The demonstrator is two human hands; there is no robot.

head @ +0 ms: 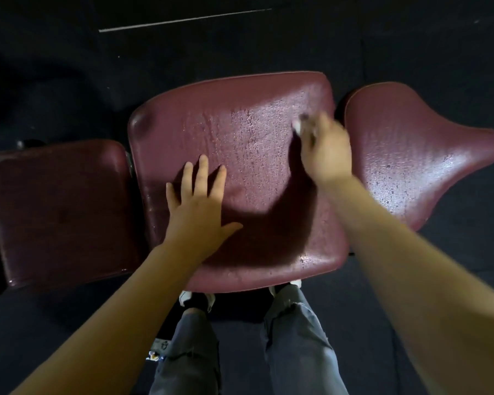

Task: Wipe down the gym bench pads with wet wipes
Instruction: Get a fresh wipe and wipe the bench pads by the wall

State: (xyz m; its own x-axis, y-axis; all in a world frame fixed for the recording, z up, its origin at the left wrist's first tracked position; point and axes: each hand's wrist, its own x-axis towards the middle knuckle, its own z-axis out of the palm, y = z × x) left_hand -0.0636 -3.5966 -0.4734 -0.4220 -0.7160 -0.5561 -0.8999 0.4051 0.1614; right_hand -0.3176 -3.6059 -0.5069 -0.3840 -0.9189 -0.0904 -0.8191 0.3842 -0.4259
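Observation:
Three maroon vinyl bench pads lie side by side below me. The middle pad [240, 132] glistens with wet streaks. My left hand [200, 203] rests flat on its near left part, fingers straight and spread. My right hand [325, 146], blurred by motion, grips a small white wet wipe [298, 125] against the pad's far right area. The right pad [405, 155], narrowing to the right, also shines wet. The left pad [54, 212] lies dark in shadow.
Black rubber floor [240, 47] surrounds the bench, with a pale line on it at the back. My legs in grey jeans [294, 337] and my shoes stand against the middle pad's near edge. A small printed packet [159, 350] lies on the floor by my left leg.

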